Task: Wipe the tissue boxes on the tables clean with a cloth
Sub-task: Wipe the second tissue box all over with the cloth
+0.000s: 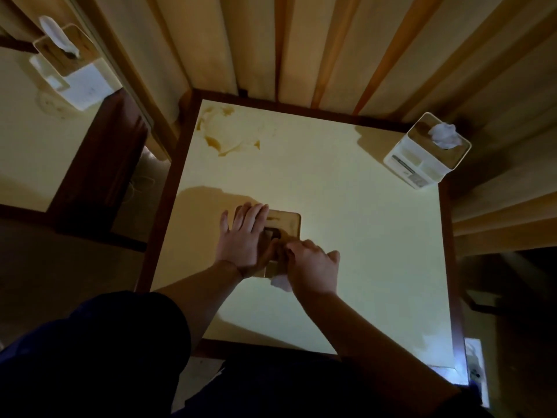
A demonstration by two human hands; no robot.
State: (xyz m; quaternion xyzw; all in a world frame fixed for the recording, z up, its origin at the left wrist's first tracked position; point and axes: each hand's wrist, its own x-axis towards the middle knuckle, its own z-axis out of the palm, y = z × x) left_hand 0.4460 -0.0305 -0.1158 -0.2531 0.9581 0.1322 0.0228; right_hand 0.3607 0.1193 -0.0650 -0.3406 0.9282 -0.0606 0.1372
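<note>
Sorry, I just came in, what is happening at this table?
A person stands over a pale table and works on a tissue box in the middle of it. The left hand lies flat on the box's wooden lid and holds it down. The right hand is closed around a white cloth at the near edge of the lid. A second tissue box stands at the far right corner, and a third box stands on the neighbouring table to the left.
</note>
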